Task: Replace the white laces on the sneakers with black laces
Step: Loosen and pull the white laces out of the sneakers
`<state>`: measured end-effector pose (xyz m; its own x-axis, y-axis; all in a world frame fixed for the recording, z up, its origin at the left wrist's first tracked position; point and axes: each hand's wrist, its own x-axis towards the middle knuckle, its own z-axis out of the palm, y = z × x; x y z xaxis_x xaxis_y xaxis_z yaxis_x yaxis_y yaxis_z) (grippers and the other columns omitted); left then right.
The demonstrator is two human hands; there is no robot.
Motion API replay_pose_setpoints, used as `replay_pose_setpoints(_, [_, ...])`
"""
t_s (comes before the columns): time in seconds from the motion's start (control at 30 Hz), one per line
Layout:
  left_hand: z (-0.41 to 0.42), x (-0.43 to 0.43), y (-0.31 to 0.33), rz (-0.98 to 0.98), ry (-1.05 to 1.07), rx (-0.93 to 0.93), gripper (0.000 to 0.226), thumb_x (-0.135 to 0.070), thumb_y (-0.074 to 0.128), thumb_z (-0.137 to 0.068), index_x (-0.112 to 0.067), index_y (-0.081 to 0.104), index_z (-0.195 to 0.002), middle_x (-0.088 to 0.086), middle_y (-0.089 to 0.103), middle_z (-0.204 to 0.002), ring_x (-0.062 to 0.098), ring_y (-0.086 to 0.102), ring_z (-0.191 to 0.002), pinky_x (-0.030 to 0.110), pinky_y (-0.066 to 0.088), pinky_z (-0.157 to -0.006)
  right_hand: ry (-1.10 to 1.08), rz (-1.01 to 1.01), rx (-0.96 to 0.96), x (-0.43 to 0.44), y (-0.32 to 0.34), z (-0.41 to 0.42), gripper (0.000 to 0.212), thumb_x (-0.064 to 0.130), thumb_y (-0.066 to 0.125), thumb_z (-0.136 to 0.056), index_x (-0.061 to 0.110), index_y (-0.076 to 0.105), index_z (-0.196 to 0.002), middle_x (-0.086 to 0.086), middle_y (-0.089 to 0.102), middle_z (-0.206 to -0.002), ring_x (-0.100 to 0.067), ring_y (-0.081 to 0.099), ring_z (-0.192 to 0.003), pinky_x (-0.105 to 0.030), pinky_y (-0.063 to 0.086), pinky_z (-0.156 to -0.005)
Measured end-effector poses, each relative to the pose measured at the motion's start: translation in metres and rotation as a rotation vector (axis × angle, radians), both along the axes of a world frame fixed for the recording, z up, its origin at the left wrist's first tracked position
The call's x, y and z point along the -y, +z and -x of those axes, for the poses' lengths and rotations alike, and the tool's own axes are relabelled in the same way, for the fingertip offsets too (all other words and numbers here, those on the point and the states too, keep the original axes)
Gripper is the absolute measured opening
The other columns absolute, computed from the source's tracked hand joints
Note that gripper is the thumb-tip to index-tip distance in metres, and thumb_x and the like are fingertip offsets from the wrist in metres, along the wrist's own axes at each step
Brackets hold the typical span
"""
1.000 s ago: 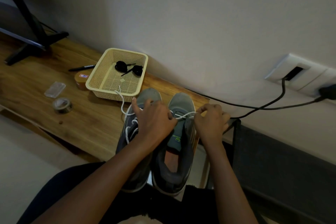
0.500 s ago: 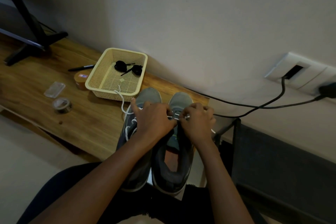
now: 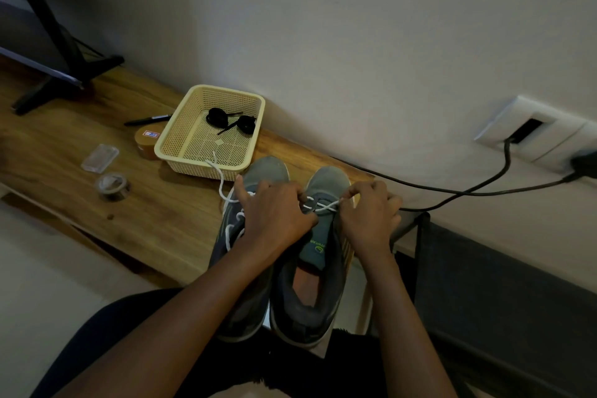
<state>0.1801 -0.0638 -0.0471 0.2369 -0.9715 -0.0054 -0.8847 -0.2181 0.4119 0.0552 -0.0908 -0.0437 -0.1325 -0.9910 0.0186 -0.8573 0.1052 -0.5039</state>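
At the end of a wooden bench [image 3: 151,220], close to the wall, a pair of grey sneakers is set side by side, toes toward the wall and heels toward the person's lap. The sneaker beside the basket [image 3: 269,168] is partly covered by the left forearm. Its loose white lace [image 3: 221,181] is trailed out from the eyelets and draped over the front rim of the cream basket [image 3: 187,165]. The other sneaker [image 3: 318,245] is seen with its tongue and open collar exposed. Just behind its toe, a white lace [image 3: 324,206] is stretched between the two hands.

The left hand [image 3: 277,216] is curled over the front of the shoes, and the lace is pinched at its fingertips, while one finger on its outer side is held out straight. The right hand [image 3: 371,216] is curled as well. The other end of the same lace is pinched between its thumb and forefinger and held taut.

Inside the basket two coiled black laces [image 3: 215,115] are laid near the far wall, close together. Around the basket a brown tape roll [image 3: 145,144], a black marker [image 3: 147,120], a clear plastic case [image 3: 100,157] and a silver tape roll [image 3: 113,186] are scattered on the wood. A dark cable [image 3: 452,192] is run along the wall to a white socket plate [image 3: 546,136].
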Motion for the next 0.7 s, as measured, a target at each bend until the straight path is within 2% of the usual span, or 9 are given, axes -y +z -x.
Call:
replay_pose_setpoints(0.2, [0.002, -0.001, 0.001, -0.004, 0.016, 0.043, 0.031, -0.055, 0.058, -0.082, -0.028, 0.067, -0.097, -0.01, 0.059, -0.115, 0.017, 0.042, -0.124, 0.053, 0.0, -0.111, 0.2, -0.099, -0.11, -0.004, -0.003, -0.006, 0.02, 0.024, 0.061, -0.086, 0.029, 0.069, -0.105, 0.007, 0.042, -0.139, -0.026, 0.021, -0.131, -0.039, 0.024, -0.101])
replay_pose_setpoints(0.3, [0.001, -0.002, 0.001, -0.005, 0.019, 0.084, 0.039, -0.061, 0.058, -0.08, -0.029, 0.068, -0.099, -0.01, 0.051, -0.13, 0.017, 0.031, -0.134, 0.055, 0.002, -0.112, 0.21, -0.098, -0.129, -0.004, -0.006, -0.009, 0.019, 0.025, 0.06, -0.087, 0.027, 0.069, -0.103, 0.007, 0.045, -0.136, -0.026, 0.021, -0.131, -0.038, 0.023, -0.099])
replay_pose_setpoints(0.43, [0.002, -0.001, 0.005, -0.048, 0.011, 0.08, 0.037, -0.059, 0.059, -0.08, -0.03, 0.071, -0.101, -0.009, 0.037, -0.147, 0.02, 0.011, -0.143, 0.056, 0.0, -0.112, 0.198, -0.095, -0.117, -0.004, -0.006, -0.01, 0.018, 0.025, 0.057, -0.09, 0.026, 0.069, -0.103, 0.007, 0.046, -0.135, -0.026, 0.021, -0.131, -0.038, 0.023, -0.1])
replay_pose_setpoints(0.57, [0.003, 0.0, 0.004, -0.067, 0.015, 0.037, 0.033, -0.052, 0.062, -0.082, -0.029, 0.071, -0.105, -0.008, 0.029, -0.153, 0.021, 0.002, -0.146, 0.055, 0.0, -0.112, 0.193, -0.111, -0.107, -0.003, -0.008, -0.009, 0.017, 0.024, 0.057, -0.09, 0.025, 0.069, -0.101, 0.007, 0.046, -0.134, -0.027, 0.022, -0.132, -0.039, 0.024, -0.102])
replay_pose_setpoints(0.63, [0.002, -0.001, 0.003, -0.061, 0.017, 0.019, 0.029, -0.048, 0.063, -0.083, -0.029, 0.071, -0.104, -0.009, 0.03, -0.153, 0.021, 0.002, -0.146, 0.055, 0.0, -0.112, 0.184, -0.109, -0.054, -0.002, -0.011, -0.008, 0.014, 0.022, 0.059, -0.088, 0.022, 0.069, -0.099, 0.004, 0.049, -0.132, -0.027, 0.026, -0.129, -0.035, 0.026, -0.098])
replay_pose_setpoints(0.7, [0.002, 0.001, 0.002, -0.047, 0.02, -0.009, 0.024, -0.044, 0.065, -0.084, -0.03, 0.071, -0.102, -0.01, 0.032, -0.152, 0.02, 0.003, -0.146, 0.054, 0.0, -0.113, 0.192, -0.097, 0.01, 0.001, -0.016, -0.008, 0.01, 0.017, 0.062, -0.086, 0.017, 0.069, -0.093, -0.002, 0.054, -0.125, -0.027, 0.037, -0.123, -0.026, 0.024, -0.085])
